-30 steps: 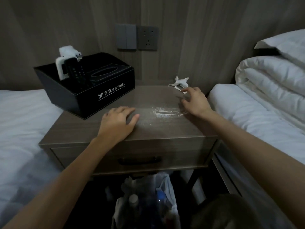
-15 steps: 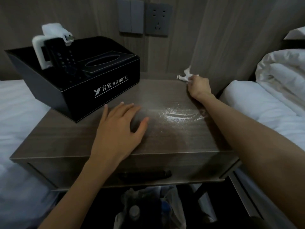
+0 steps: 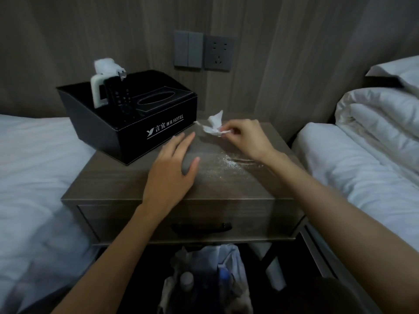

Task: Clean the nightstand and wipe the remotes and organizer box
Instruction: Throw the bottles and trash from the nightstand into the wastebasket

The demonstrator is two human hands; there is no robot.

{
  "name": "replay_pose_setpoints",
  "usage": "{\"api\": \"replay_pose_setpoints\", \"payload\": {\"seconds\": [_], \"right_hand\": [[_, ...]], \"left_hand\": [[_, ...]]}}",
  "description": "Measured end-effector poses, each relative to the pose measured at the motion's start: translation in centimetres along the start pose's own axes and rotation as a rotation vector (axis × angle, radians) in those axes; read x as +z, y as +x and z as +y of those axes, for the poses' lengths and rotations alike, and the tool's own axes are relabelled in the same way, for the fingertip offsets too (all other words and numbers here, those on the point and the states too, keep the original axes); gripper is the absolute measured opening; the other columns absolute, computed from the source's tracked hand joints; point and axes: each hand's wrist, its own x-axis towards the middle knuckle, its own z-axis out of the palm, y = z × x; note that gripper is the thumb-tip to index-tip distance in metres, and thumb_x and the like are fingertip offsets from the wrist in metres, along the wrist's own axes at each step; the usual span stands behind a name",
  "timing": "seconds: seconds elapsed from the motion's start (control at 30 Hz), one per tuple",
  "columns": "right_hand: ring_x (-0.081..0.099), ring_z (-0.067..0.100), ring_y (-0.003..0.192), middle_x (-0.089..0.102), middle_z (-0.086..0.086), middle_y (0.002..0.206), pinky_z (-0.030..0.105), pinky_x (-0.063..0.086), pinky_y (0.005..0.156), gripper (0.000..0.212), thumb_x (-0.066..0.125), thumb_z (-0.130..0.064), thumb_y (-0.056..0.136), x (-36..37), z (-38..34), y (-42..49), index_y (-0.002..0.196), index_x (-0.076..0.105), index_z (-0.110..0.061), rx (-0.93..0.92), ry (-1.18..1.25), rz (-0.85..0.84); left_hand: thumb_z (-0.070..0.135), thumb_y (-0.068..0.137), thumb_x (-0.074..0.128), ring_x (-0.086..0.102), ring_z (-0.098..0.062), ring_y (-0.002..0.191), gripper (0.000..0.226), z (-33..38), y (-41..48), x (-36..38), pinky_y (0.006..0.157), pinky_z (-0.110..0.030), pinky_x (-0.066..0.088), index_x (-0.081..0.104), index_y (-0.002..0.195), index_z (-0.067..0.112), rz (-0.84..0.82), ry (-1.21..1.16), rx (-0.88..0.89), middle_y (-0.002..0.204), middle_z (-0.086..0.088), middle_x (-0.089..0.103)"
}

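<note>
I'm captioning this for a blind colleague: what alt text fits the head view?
A person's right hand pinches a crumpled white tissue near the back of a brown wooden nightstand dusted with white powder, while the left hand rests open on its top. A black hotel organizer box holding remotes stands at the back left.

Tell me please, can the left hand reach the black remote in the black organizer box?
Probably yes: the left hand lies open beside the black organizer box; the black remote stands uncovered.
</note>
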Motion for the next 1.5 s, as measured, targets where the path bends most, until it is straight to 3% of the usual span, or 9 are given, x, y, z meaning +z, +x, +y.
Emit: {"api": "replay_pose_setpoints", "payload": {"seconds": [0.23,0.53,0.63,0.77,0.87,1.1,1.23,1.37,1.5], "right_hand": [[0.059,-0.002,0.078,0.062,-0.016,0.088,0.011,0.043,0.070,0.013,0.065,-0.019,0.090,-1.8,-7.1,-7.0,0.102,0.065,-0.022,-0.158,0.156,-0.195],[0.063,0.012,0.082,0.068,-0.004,0.092,0.026,0.051,0.074,0.025,0.072,-0.018,0.086,-1.7,-10.6,-14.4,0.106,0.059,-0.025,-0.138,0.300,-0.253],[0.063,0.015,0.076,0.068,-0.005,0.089,0.026,0.051,0.069,0.024,0.073,-0.017,0.084,-0.6,-10.6,-17.0,0.104,0.061,-0.023,-0.092,0.325,-0.300],[0.065,0.011,0.077,0.069,-0.001,0.088,0.015,0.047,0.068,0.022,0.075,-0.013,0.082,2.1,-9.6,-20.3,0.103,0.067,-0.016,-0.023,0.267,-0.437],[0.064,0.007,0.082,0.068,-0.005,0.090,0.017,0.049,0.072,0.019,0.073,-0.013,0.083,4.7,-7.9,-22.4,0.102,0.070,-0.018,0.049,0.177,-0.544],[0.063,0.021,0.100,0.066,0.010,0.109,0.028,0.049,0.084,0.029,0.063,-0.006,0.088,9.3,-3.8,-25.6,0.117,0.065,-0.013,0.199,0.061,-0.746],[0.058,0.017,0.099,0.062,0.008,0.117,0.024,0.044,0.075,0.035,0.060,-0.014,0.092,9.4,-3.1,-26.2,0.126,0.058,-0.020,0.213,-0.018,-0.862],[0.060,0.016,0.100,0.063,0.003,0.116,0.030,0.050,0.082,0.032,0.059,-0.019,0.092,8.2,-3.3,-26.1,0.124,0.059,-0.026,0.210,-0.054,-0.761],[0.060,0.016,0.105,0.060,0.001,0.122,0.034,0.049,0.092,0.033,0.061,-0.021,0.092,6.4,-3.6,-26.0,0.124,0.060,-0.025,0.185,0.017,-0.633]], "left_hand": [[0.024,0.096,0.057,0.025,-0.010,0.145,0.063,1.0,-1.9,-2.4,0.119,-0.040,0.025,0.025,0.148,0.036,-0.035,-0.271,0.140,0.155,0.005,0.031],[0.015,0.091,0.066,0.062,-0.006,0.091,0.027,2.0,-9.7,-5.0,0.080,-0.020,0.047,0.058,0.115,0.024,0.049,-0.211,0.187,0.100,0.009,0.066],[0.018,0.090,0.067,0.060,0.004,0.085,0.015,1.4,-12.4,-4.7,0.074,-0.011,0.045,0.061,0.102,0.024,-0.059,-0.253,0.112,0.090,0.021,0.062],[0.018,0.088,0.068,0.063,0.002,0.077,0.010,-0.2,-15.9,-2.2,0.070,-0.021,0.051,0.063,0.095,0.024,-0.248,-0.232,0.051,0.085,0.012,0.068],[0.018,0.087,0.069,0.060,0.004,0.072,0.009,-1.2,-17.8,0.2,0.066,-0.012,0.045,0.067,0.095,0.021,-0.375,-0.190,-0.085,0.086,0.008,0.070],[0.021,0.090,0.064,0.066,-0.015,0.102,0.024,-3.4,-19.7,4.6,0.087,-0.025,0.051,0.068,0.113,0.018,-0.701,-0.123,-0.278,0.109,-0.002,0.070],[0.022,0.089,0.062,0.056,-0.025,0.117,0.036,-4.8,-20.7,5.6,0.093,-0.024,0.045,0.061,0.125,0.022,-0.722,0.014,-0.226,0.127,-0.005,0.059],[0.034,0.094,0.056,0.036,-0.038,0.131,0.059,-5.4,-21.5,5.6,0.104,-0.043,0.039,0.032,0.148,0.026,-0.709,0.232,-0.378,0.148,-0.012,0.031],[0.028,0.093,0.059,0.045,-0.037,0.127,0.071,-6.2,-22.4,6.2,0.096,-0.038,0.043,0.020,0.152,0.019,-0.796,0.106,-0.495,0.141,-0.015,0.047]]}}
